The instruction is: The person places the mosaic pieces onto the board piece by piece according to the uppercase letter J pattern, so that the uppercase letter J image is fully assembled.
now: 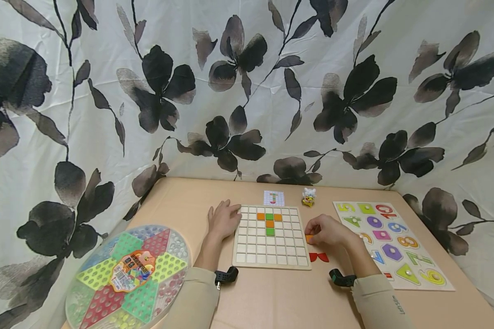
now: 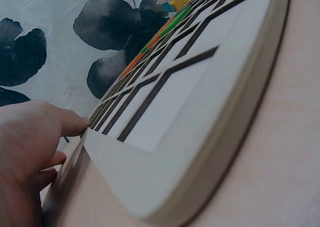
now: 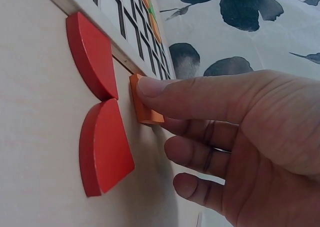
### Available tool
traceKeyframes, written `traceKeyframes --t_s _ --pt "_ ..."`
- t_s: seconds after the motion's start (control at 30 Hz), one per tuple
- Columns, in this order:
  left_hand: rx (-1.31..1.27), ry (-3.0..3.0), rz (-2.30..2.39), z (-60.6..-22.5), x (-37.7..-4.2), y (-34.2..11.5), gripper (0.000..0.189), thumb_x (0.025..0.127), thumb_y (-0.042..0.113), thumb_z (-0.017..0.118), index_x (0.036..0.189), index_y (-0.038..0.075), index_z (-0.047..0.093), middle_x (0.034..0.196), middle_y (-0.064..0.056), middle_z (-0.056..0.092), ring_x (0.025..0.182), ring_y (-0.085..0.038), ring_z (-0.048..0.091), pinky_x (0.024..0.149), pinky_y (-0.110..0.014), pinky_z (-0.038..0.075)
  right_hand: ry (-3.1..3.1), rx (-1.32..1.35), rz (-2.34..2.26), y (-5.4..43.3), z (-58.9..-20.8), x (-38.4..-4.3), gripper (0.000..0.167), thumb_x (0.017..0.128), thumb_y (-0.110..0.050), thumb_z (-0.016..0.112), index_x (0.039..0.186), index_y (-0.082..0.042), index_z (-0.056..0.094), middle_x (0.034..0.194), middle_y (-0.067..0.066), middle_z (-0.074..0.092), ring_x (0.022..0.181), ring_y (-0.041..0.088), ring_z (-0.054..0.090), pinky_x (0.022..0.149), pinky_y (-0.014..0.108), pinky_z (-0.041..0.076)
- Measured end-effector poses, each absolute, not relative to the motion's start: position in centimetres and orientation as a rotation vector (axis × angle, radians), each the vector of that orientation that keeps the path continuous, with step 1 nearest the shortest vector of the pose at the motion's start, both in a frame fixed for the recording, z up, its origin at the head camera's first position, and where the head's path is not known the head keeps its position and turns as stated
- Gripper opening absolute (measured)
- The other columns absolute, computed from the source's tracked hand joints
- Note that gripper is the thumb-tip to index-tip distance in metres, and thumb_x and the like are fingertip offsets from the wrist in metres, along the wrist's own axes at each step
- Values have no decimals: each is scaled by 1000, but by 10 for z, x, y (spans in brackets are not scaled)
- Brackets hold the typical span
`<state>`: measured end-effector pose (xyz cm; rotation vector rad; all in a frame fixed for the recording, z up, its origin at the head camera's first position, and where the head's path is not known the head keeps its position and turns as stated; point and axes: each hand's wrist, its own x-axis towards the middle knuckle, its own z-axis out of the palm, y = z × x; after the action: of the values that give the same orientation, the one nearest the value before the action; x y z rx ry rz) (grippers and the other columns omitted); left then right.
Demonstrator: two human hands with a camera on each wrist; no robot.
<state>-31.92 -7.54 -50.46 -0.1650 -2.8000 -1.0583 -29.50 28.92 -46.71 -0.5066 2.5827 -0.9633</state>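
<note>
A wooden grid board [image 1: 247, 249] lies in the middle of the table, with orange and green tiles [image 1: 269, 224] set in a T shape near its top. My left hand [image 1: 226, 218] rests flat on the table, its straight fingers touching the board's left edge [image 2: 92, 132]. My right hand [image 1: 323, 230] is at the board's right edge and pinches a small orange tile [image 3: 145, 109] between thumb and finger, low against the table. Two red fan-shaped pieces [image 3: 100, 117] lie just in front of that tile, beside the board's edge.
A pattern card [image 1: 273, 198] and a small toy figure [image 1: 308, 197] sit behind the board. A number and shape puzzle [image 1: 416, 274] lies at the right. A round Chinese checkers set [image 1: 107, 301] lies at the front left. Flowered cloth hangs around the table.
</note>
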Motion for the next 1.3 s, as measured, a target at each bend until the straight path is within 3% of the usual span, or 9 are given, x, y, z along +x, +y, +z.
traceKeyframes --t_s 0.5,0.73,1.3 --pt "-165 -2804 -1061 -505 -319 -76 38 101 27 62 136 18 70 162 -20 44 156 -42 30 127 -67 5 2542 -600 -1000 292 -465 -294 9 89 -6 80 94 -6 73 79 1 65 77 19 56 68 25 46" --pt "-159 -2816 -1063 -506 -321 -77 38 101 27 62 137 19 70 163 -19 43 157 -41 28 128 -65 3 2497 -584 -1061 294 -460 -292 4 94 -5 73 98 -4 73 82 4 68 77 20 59 68 26 53" --pt "-167 -2816 -1050 -507 -322 -76 39 101 28 61 138 19 69 163 -20 43 157 -41 29 128 -66 4 2559 -600 -1184 292 -459 -297 20 94 -2 72 113 -1 76 102 8 75 84 21 63 71 22 56"
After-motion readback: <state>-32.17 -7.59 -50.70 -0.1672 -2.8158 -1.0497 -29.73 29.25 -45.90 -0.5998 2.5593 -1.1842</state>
